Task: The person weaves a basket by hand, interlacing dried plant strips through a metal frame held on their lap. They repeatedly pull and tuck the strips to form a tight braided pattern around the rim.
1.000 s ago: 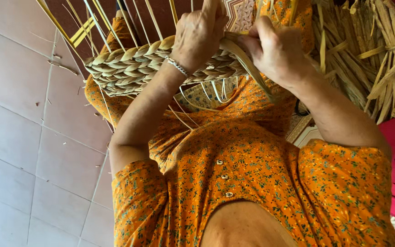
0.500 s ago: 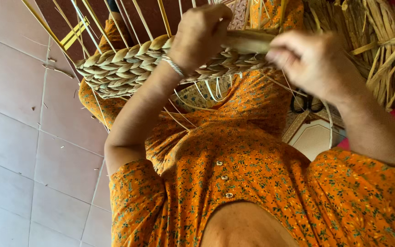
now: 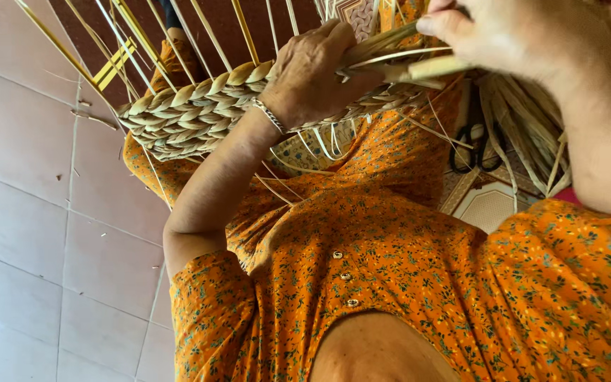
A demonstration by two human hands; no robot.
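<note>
A pale tiled floor [image 3: 30,233] fills the left of the view, and an orange floral dress [image 3: 419,283] fills the lower half. A half-woven straw basket [image 3: 192,113] is held above the lap, its braided rim topped by loose upright stakes. A pile of spare straw [image 3: 532,134] lies at the right, with black scissors [image 3: 472,148] beside it. The left hand [image 3: 312,74] (a silver bracelet at the wrist) is closed over the basket rim. The right hand [image 3: 493,32] is pinched shut on a flat straw strand [image 3: 408,67]. Compared with half a second ago, the right hand has been drawn up and away, so the strand appears pulled taut against the weave.
</note>
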